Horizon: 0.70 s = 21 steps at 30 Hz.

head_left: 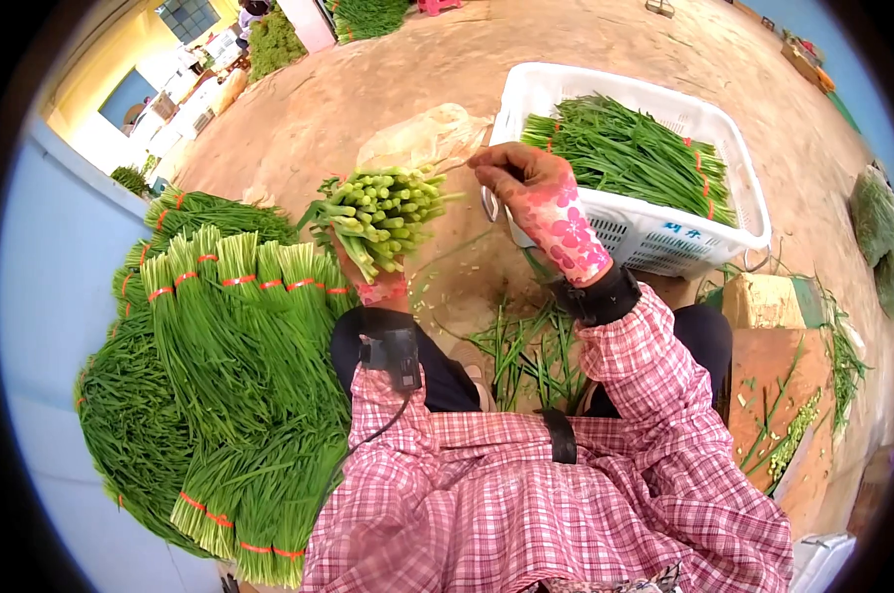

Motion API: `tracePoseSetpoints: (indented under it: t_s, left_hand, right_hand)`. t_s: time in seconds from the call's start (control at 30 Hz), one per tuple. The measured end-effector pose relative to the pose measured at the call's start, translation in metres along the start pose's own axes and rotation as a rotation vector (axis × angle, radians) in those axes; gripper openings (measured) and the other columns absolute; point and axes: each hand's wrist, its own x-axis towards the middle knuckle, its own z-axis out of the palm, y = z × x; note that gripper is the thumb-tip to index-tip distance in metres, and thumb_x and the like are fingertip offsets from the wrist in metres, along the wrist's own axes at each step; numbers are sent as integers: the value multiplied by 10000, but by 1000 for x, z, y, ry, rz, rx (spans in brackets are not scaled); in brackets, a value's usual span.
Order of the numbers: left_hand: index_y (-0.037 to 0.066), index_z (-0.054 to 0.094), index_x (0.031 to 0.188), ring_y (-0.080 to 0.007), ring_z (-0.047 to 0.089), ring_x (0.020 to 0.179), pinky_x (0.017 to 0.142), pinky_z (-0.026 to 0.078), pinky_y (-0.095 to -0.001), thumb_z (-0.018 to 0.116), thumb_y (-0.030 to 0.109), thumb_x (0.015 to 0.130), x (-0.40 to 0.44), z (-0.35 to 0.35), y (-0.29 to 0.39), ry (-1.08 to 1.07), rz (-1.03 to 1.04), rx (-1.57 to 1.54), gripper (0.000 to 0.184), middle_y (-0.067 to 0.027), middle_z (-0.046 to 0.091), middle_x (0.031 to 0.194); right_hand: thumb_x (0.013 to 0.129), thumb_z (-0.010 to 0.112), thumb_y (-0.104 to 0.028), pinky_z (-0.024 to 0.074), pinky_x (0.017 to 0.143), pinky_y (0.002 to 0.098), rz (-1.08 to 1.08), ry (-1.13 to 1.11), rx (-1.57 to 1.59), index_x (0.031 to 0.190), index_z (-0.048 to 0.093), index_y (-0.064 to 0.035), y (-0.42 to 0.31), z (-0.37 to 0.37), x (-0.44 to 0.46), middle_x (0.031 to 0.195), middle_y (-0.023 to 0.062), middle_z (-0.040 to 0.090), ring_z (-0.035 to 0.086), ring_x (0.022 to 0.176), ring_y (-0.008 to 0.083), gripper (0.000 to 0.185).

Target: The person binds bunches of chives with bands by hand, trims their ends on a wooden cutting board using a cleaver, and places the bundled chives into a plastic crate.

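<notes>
My left hand (351,265), in a pink flowered fingerless glove, grips a bunch of garlic chives (388,212) from below. The pale cut ends of the stems face up toward me, and the bunch hides most of those fingers. To its right, my right hand (534,188) is raised with thumb and fingertips pinched together, apart from the bunch. What the pinch holds, if anything, is too small to make out. Just beyond that hand, a white plastic basket (625,84) contains bunches of chives (635,153) tied with orange bands.
A large pile of banded chive bunches (240,366) lies at my left by the blue wall (42,326). Loose stems (531,356) are scattered between my feet. At my right is a wooden board (788,395) with trimmings. A crumpled plastic bag (417,138) lies ahead.
</notes>
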Motion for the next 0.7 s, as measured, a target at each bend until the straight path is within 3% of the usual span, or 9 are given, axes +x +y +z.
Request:
tracePoseSetpoints:
  t_s: [0.1,0.13,0.27,0.33,0.47,0.53,0.6,0.63,0.7]
  left_hand:
    - [93,507,1385,-332,522,1256,1091,369,-562,519,442,988,-1,21,-15,163,109,209,528,-141,561,1369]
    - [72,523,1360,-323,529,1244,1077,390,-544,547,455,971,0,32,-22,-72,33,124,547,-148,574,1345]
    - [50,462,1399,-322,549,1217,1079,406,-489,555,507,955,0,50,-20,35,-109,-72,644,-147,588,1317]
    - [28,451,1389,-322,532,1239,1105,383,-493,611,409,953,-1,55,-19,185,-115,258,601,-138,563,1346]
    - [10,502,1349,-297,551,1217,1047,443,-443,738,242,884,-12,68,-63,410,-158,670,570,-119,608,1269]
    - [21,428,1415,-273,552,1207,1014,460,-406,745,154,865,-19,63,-85,354,-245,809,648,-118,586,1302]
    - [40,337,1475,-253,552,1195,982,474,-378,734,97,857,-24,64,-105,216,-292,914,737,-123,559,1336]
    - [54,282,1503,-245,551,1189,968,480,-369,720,83,859,-26,71,-111,109,-288,952,779,-128,543,1353]
    - [111,89,1569,-231,551,1172,962,479,-353,652,28,872,-29,68,-112,-32,-393,1031,900,-137,490,1402]
  right_hand:
    - [843,754,-167,511,715,311,-259,38,-283,1102,695,-28,-25,4,-7,876,92,641,628,786,182,300]
    - [838,748,-154,509,715,312,-360,29,-357,1061,707,-28,-21,7,-6,865,98,643,629,785,190,260]
    - [847,714,-126,519,741,337,-142,62,-267,942,721,18,-8,-18,-14,893,124,674,648,805,220,173]
    - [843,740,-187,515,892,341,-85,85,-333,1185,643,18,5,-37,-10,1126,190,676,658,1041,266,410]
    - [741,850,-258,457,1009,363,20,-193,-302,1456,344,60,15,-16,-24,1271,246,601,571,1189,266,932]
    - [708,862,-190,478,978,341,138,-289,-219,1451,349,49,41,-2,-33,1242,210,617,597,1127,243,934]
    - [707,848,-125,516,897,312,-5,-10,-347,1443,353,45,90,-3,-44,1147,150,657,632,1009,197,903]
    - [737,827,-104,529,859,295,122,-3,115,1395,424,44,95,-10,-46,1105,109,679,646,967,160,785]
    - [754,808,-81,529,862,309,286,42,231,1344,487,34,105,-39,-55,1081,99,684,646,962,161,681]
